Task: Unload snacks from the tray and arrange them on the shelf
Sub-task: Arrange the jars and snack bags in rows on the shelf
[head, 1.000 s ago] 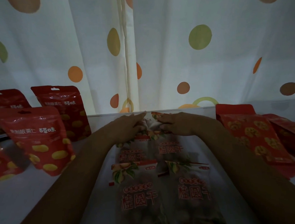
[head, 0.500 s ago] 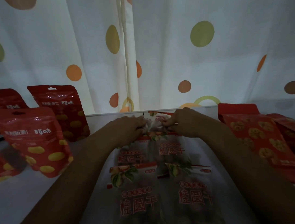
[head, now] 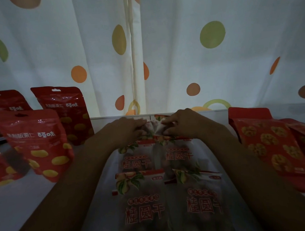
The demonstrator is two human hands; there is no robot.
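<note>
Several clear snack bags with red lettering lie in two rows on the white shelf surface [head: 106,201] in front of me. At the far end, a bag [head: 153,128] is held up between both hands. My left hand [head: 127,129] grips its left side and my right hand [head: 181,124] pinches its right side, fingers curled on the wrapper. Closer to me lie a bag on the left [head: 143,208] and one on the right [head: 202,200], with two more behind them [head: 136,159].
Red pouches with yellow chestnuts stand at the left [head: 36,145] and back left [head: 66,112]. Red packets with walnut prints lie at the right [head: 270,143]. A white curtain with coloured dots [head: 163,53] hangs right behind the shelf's back edge.
Both hands have drawn a little closer around the far bag, and its top has lifted and crumpled between them. The other bags have not moved.
</note>
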